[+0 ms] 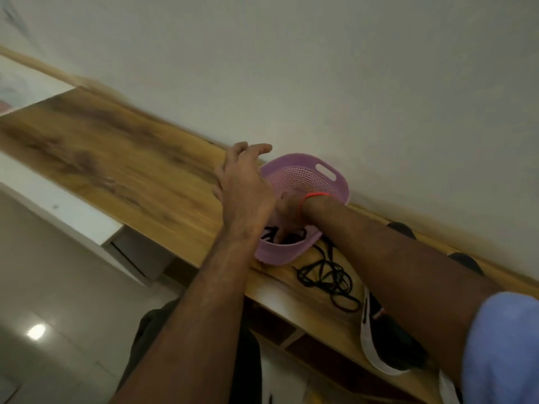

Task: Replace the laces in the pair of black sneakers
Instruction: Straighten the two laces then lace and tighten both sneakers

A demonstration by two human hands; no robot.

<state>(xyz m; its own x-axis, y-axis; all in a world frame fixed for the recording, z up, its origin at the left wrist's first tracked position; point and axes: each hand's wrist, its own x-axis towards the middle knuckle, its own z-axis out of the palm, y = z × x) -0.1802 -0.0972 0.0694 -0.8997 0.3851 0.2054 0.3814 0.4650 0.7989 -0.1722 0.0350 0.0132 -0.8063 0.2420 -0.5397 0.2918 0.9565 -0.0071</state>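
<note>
Setting: Wood-grain counter (122, 158) runs along a plain pale wall, the whole view tilted and a little smeared with motion.

Basket: a lilac perforated plastic basket (326, 182) sits on the counter against the wall, its slot handle facing up-right; it looks like the holding spot for laces, kept close to the shoes so both are within one reach.

Laces in basket: dark cord (269, 233) shows at the near rim, partly hidden by the hands.

Loose lace: a tangle of black shoelace (325, 277) lies on the counter just beside the basket's near edge, one strand running up to the rim. Whether it is the old lace or the new one cannot be told.

Sneaker: a black sneaker with a white sole (379, 339) lies near the counter's front edge, mostly covered by the right forearm; two more dark shapes sit back by the wall, too hidden to name.

Left hand: the left hand (248, 188) hovers over the basket's left rim, fingers spread and slack, palm down. It grips nothing and seems ready to steady the basket.

Right hand: the right hand (287, 208), red thread at the wrist, dips into the basket with fingers pointing down among the cords. The fingertips are hidden, so whether they have closed on a lace cannot be told.

Step, as a judgement: fishing a lace out of the basket, with threading not yet begun.
</note>
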